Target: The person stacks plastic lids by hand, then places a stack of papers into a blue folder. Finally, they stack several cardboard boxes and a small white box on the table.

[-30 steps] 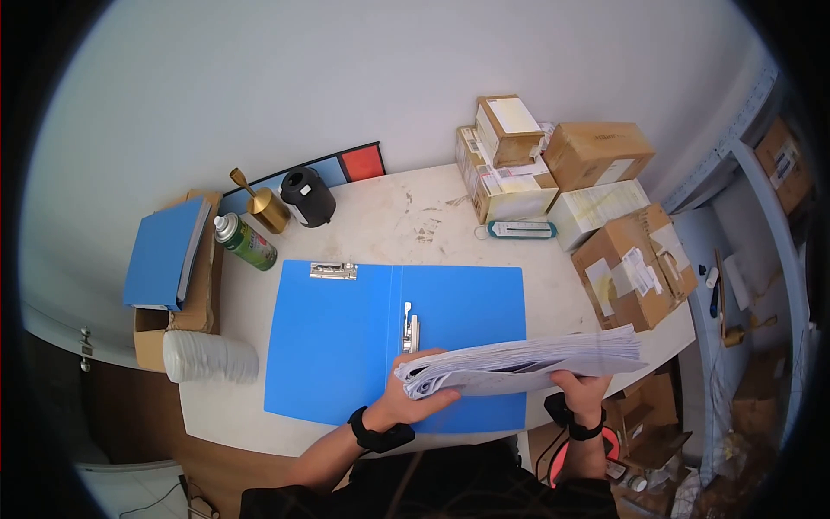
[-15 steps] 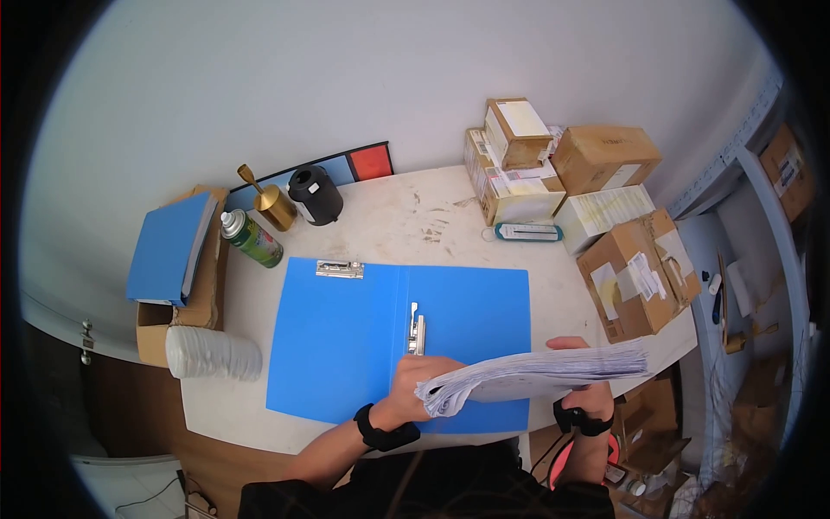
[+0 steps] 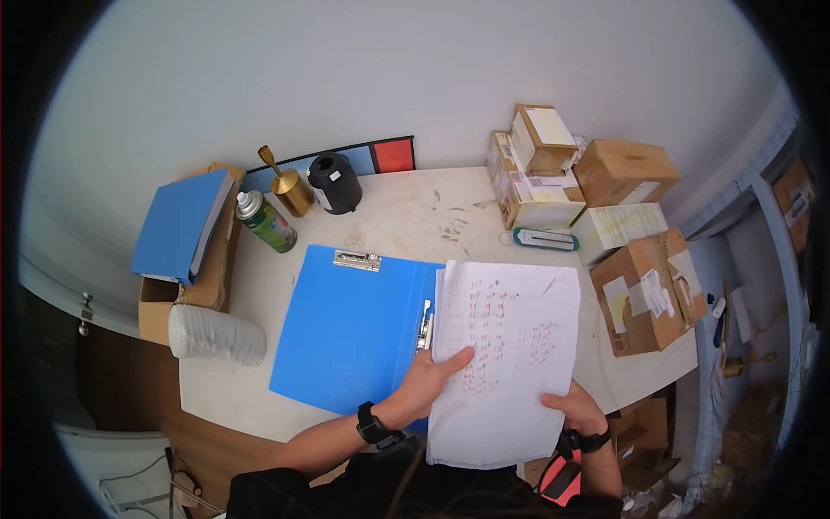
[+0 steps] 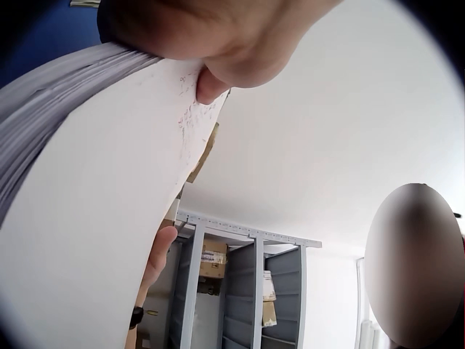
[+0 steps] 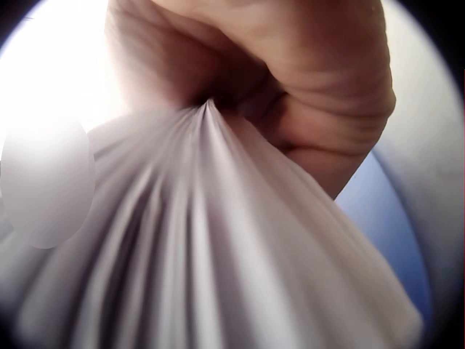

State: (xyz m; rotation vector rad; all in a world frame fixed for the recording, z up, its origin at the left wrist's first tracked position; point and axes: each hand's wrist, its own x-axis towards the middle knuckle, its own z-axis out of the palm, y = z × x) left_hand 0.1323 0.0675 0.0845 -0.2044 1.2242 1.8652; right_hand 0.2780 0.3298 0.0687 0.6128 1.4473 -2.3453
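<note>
A thick stack of paper (image 3: 510, 415) is tilted up over the right half of an open blue lever clip file (image 3: 346, 329), its written top sheet facing me. My left hand (image 3: 428, 385) grips the stack's left edge, thumb across the top sheet, other fingers hidden behind. At the right edge my right hand (image 3: 577, 408) pinches the stack, thumb in front. The right wrist view shows the sheets (image 5: 203, 218) bunched where that hand (image 5: 290, 80) grips them. One metal clip (image 3: 358, 260) sits at the file's upper left; another metal clip (image 3: 424, 325) shows beside the stack's left edge.
Cardboard boxes (image 3: 644, 294) are piled at the back right, near a teal-edged tool (image 3: 545, 240). On the left stand a spray can (image 3: 266, 221), a brass pot (image 3: 292, 192), a black canister (image 3: 335, 183), a plastic-wrapped stack (image 3: 216, 334) and another blue binder (image 3: 181, 225) on a carton.
Both hands have turned the stack from nearly edge-on to face me, so the written sheet shows. It now covers most of the file's right half. The view has shifted slightly.
</note>
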